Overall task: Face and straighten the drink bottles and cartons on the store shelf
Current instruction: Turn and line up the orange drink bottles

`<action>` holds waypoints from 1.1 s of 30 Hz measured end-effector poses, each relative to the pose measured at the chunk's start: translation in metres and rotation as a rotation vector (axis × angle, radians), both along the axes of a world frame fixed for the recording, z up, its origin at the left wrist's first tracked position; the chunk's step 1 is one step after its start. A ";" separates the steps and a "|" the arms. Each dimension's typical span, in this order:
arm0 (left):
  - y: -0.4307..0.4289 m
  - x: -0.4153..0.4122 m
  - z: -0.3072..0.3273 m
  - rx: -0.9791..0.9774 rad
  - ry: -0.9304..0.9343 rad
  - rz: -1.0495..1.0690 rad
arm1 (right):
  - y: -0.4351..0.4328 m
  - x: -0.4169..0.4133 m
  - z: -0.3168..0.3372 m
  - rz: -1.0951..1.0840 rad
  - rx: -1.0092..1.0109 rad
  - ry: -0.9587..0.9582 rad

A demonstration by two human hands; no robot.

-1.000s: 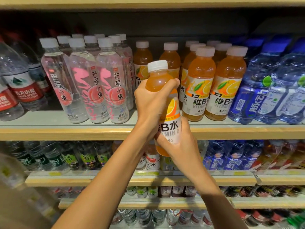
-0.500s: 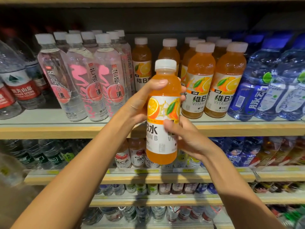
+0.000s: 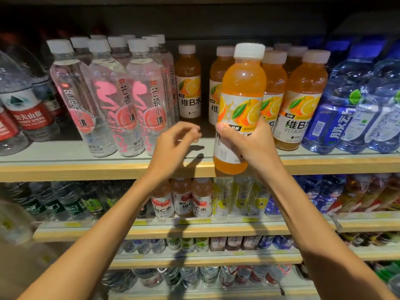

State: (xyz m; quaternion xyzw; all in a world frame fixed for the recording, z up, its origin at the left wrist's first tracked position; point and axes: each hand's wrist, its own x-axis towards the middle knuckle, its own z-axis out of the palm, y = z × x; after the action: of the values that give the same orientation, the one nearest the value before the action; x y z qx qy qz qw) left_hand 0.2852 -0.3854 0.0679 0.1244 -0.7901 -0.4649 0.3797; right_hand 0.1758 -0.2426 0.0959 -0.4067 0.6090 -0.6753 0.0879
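While right hand (image 3: 249, 144) grips orange plastic drink bottle with white cap (image 3: 242, 94) round its lower label, bottle hangs upright before the shelf's front edge | left hand (image 3: 175, 146) loosely curled, holding nothing, just left of bottle | wood-edged shelf (image 3: 86, 167) behind: matching orange bottles (image 3: 303, 100); clear pink-labelled bottles (image 3: 121, 100) left; blue bottles (image 3: 346, 105) right.
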 end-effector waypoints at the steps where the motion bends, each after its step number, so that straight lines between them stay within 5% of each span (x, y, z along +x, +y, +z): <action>1: -0.002 0.004 -0.010 -0.233 -0.048 0.050 | -0.005 -0.003 -0.001 -0.069 0.020 0.030; 5: -0.012 0.009 -0.030 -1.009 -0.248 0.117 | -0.023 -0.008 -0.013 -0.247 0.094 0.082; 9: -0.020 0.006 -0.032 -1.292 -0.229 0.100 | -0.035 -0.007 -0.021 -0.332 0.086 0.118; 20: -0.024 0.010 -0.037 -1.289 -0.219 0.084 | -0.028 0.011 -0.037 -0.570 0.205 0.404; 33: -0.026 0.016 -0.030 -1.269 -0.249 0.056 | -0.071 -0.009 -0.022 -0.659 0.497 0.414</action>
State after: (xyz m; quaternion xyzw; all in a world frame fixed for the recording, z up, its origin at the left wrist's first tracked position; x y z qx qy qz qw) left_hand 0.3015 -0.4116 0.0382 -0.0508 -0.9459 0.1204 0.2971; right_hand 0.1669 -0.3131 0.0738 -0.2842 0.8539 -0.4054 -0.1603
